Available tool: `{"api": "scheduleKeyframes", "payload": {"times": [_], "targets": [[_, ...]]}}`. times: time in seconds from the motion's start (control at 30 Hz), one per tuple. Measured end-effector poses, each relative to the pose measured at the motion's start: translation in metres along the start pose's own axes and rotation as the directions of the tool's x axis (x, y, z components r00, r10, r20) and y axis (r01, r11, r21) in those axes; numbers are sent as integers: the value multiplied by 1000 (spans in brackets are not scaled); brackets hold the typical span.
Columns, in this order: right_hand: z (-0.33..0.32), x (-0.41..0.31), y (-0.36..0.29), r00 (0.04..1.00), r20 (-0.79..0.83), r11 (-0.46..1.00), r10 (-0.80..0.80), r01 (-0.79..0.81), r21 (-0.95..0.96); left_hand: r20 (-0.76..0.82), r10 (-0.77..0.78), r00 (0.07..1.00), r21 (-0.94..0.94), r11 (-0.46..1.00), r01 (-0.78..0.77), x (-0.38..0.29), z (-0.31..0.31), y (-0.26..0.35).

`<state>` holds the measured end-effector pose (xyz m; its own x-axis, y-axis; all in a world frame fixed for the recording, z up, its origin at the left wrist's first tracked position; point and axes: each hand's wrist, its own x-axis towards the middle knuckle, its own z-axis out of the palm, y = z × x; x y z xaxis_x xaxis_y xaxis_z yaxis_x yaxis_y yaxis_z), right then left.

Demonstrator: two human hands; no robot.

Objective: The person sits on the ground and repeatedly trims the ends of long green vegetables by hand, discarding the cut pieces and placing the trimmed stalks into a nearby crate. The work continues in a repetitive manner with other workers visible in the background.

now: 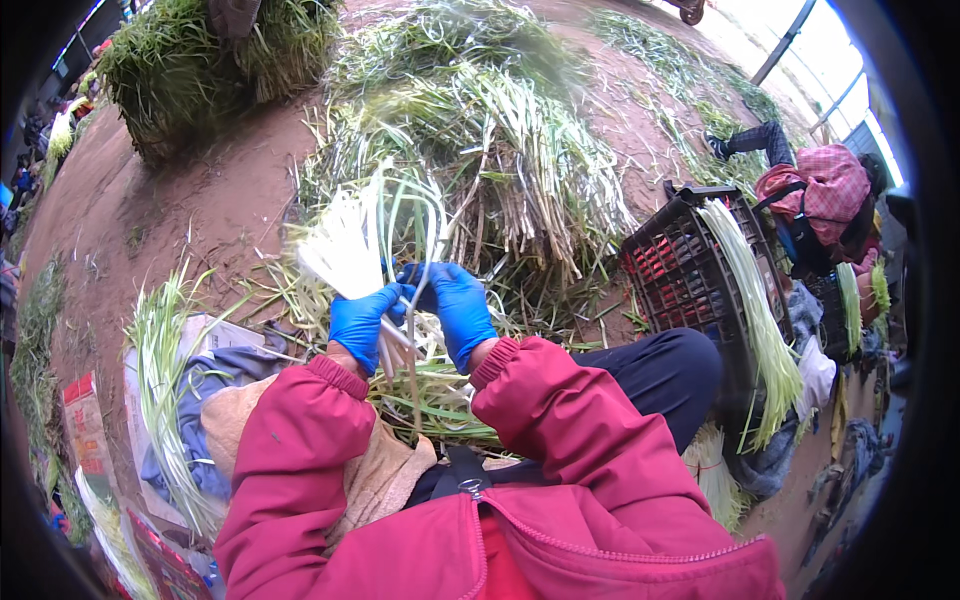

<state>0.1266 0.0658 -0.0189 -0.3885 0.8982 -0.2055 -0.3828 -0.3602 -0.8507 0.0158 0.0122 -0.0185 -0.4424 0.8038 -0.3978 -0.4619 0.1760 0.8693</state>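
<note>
My left hand (365, 319), in a blue glove, grips a fanned bundle of pale, peeled allium-like stalks (341, 244); their lower ends stick out below the fist. Close beside it, my right hand (461, 307), gloved alike, pinches a single long stalk with green leaves (414, 367) that hangs down between the hands. Its fingertips are partly hidden. Loose leaves and peelings (442, 420) lie over my lap and the ground beneath. Just beyond the hands rises a large heap of unpeeled stalks (517, 187) with brownish lower ends.
Pale stalks (169, 390) lie over a cloth-draped box at my left. On my right, a dark plastic crate (664, 277) carries a long bunch of pale stalks (757, 322). Another person (829, 195) sits beyond it. A big green bundle (172, 82) stands far left on the earth floor (217, 180).
</note>
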Motion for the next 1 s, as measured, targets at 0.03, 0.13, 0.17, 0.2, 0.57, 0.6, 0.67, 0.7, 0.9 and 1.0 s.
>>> {"api": "scheduleKeyframes", "payload": {"times": [0.03, 0.13, 0.17, 0.2, 0.57, 0.6, 0.67, 0.7, 0.9, 1.0], "targets": [[-3, 0, -6, 999, -15, 984, 29, -26, 174, -15, -13, 1000, -15, 1000, 13, 2, 0, -2], [-24, 6, -51, 990, 29, 960, -139, 127, 251, -15, -35, 999, -75, 997, 33, 8, -6, -10], [-35, 15, -77, 988, -39, 952, -153, 158, 262, -46, -87, 995, -12, 996, 86, 11, -12, -13], [-49, 21, -106, 967, -45, 935, -251, 254, 246, -88, -86, 992, 13, 996, 88, 15, -18, -17], [-136, 56, -275, 953, 124, 803, -277, 158, 575, -172, -75, 982, 522, 839, 155, 39, -48, -44], [-133, 61, -258, 970, 111, 786, -216, 105, 610, -93, -121, 988, 498, 854, 151, 33, -42, -38], [-124, 66, -213, 957, 271, 777, -106, -90, 623, 84, -158, 984, 377, 919, 115, 16, -27, -25], [-115, 71, -192, 979, 197, 779, -50, -85, 621, 167, -147, 975, 259, 961, 101, 8, -20, -19], [-42, 79, -106, 987, -43, 881, 156, -119, 458, 360, -171, 917, 289, 955, 65, -17, 8, 2], [-20, 86, -83, 987, -17, 905, 158, -138, 403, 388, -235, 891, 390, 918, 72, -18, 14, -3]]}}
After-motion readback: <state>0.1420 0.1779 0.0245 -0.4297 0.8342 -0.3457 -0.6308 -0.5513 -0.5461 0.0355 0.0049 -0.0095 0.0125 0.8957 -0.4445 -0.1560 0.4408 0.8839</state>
